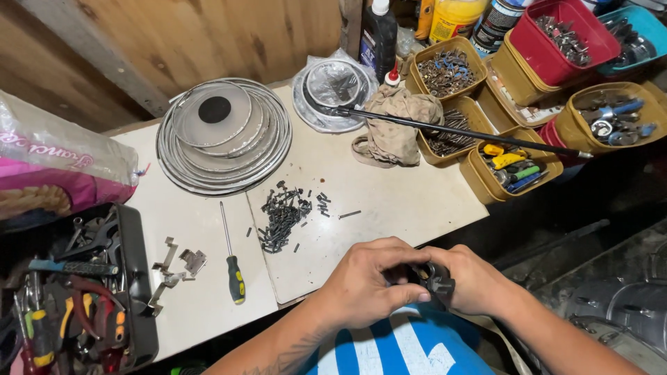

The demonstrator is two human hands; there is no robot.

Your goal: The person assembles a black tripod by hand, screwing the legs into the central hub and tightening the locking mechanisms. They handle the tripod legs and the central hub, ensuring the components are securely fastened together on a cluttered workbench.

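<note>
While both hands pinch a small black part off the worktop edge, drop risk is high.
L hand point(368, 288) curled w/ fingers pressed onto the black part point(436, 281); R hand point(472, 281) wraps it from the other side, thumb on top. Part sits over the person's lap, just past the front edge of the white worktop point(389, 201), not above it, so a slip prob. sends it to the dark floor, hard to find. Much of the part is hidden by fingers; exact shape can't tell. Loose pile of dark screws point(283, 217) lies near the edge, well apart from hands; an elbow or forearm sweep could scatter them. Screwdriver point(233, 267) w/ green-yellow handle lies near the front edge, could roll off if bumped. Long black rod point(462, 132) rests across the yellow bins point(517, 170), unstable if knocked.
</note>
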